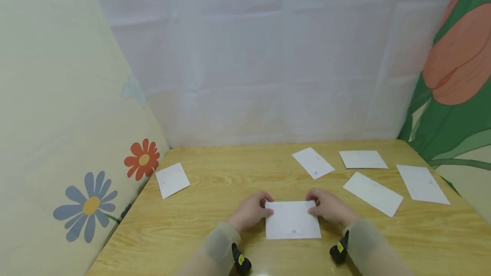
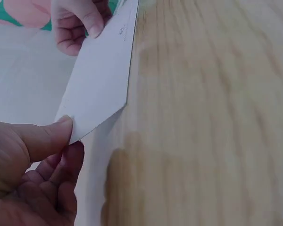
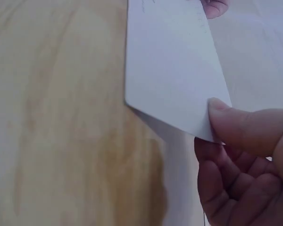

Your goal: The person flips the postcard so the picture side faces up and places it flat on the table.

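A white card [image 1: 293, 219] with a small printed mark near its front edge is held at the middle front of the table. My left hand [image 1: 252, 211] pinches its far left corner between thumb and fingers. At the far right corner my right hand [image 1: 330, 208] grips it the same way. In the left wrist view the card [image 2: 99, 80] slants, its far edge raised off the wood by the left hand [image 2: 37, 165]. The right wrist view shows the right hand's thumb on top of the card [image 3: 174, 66] and the curled fingers beneath.
One white card [image 1: 172, 180] lies at the table's left edge. Several more lie at the right, among them a tilted card [image 1: 313, 162], a card near the back [image 1: 363, 159], a long card [image 1: 373, 194] and a card by the right edge [image 1: 423, 184]. Cloth walls surround the wooden table [image 1: 230, 173].
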`<state>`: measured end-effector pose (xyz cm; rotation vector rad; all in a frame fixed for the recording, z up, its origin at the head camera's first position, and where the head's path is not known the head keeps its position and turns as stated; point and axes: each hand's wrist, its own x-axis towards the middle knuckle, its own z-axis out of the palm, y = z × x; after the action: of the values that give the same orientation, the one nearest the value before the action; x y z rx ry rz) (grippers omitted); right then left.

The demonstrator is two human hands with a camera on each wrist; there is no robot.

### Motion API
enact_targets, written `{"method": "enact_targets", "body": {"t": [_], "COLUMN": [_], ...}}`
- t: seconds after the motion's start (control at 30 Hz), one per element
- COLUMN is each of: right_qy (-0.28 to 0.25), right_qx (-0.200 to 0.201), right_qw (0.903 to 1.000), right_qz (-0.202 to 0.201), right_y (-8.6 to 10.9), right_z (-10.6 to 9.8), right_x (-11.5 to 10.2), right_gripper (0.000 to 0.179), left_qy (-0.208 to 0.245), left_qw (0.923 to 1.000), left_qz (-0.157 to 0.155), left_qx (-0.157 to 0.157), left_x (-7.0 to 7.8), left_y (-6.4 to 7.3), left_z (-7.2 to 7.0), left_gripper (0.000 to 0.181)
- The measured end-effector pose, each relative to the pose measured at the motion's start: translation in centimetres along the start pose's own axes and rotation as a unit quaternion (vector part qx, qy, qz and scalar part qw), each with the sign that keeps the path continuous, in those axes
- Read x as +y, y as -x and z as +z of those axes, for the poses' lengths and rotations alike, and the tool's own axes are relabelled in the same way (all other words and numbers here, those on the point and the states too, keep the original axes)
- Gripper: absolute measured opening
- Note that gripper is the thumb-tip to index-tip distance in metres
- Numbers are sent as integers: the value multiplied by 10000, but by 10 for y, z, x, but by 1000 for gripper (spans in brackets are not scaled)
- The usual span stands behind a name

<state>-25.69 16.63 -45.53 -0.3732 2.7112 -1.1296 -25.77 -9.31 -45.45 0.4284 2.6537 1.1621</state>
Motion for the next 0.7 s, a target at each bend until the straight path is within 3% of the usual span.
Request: {"method": "enact_targets", "body": {"t": [0.17, 0.5, 0.7], "right_qy": [-26, 1, 6], "right_qx": [104, 171, 150], "right_qw": [9996, 9990, 9981], "right_qz": [-259, -411, -591], "right_y": [1, 3, 4], "right_z": [-9, -22, -28], "right_x": [-3, -14, -17], "right_gripper": [16, 6, 6], "left_qy": [201, 479, 386], "left_qw": [9998, 9986, 9988], "left_qz": [89, 239, 285], "left_qx": [-8, -44, -114], "left_x": [1, 11, 16], "left_y": [-3, -6, -5], "left_z": [-6, -19, -26], "left_gripper": [19, 14, 12]}}
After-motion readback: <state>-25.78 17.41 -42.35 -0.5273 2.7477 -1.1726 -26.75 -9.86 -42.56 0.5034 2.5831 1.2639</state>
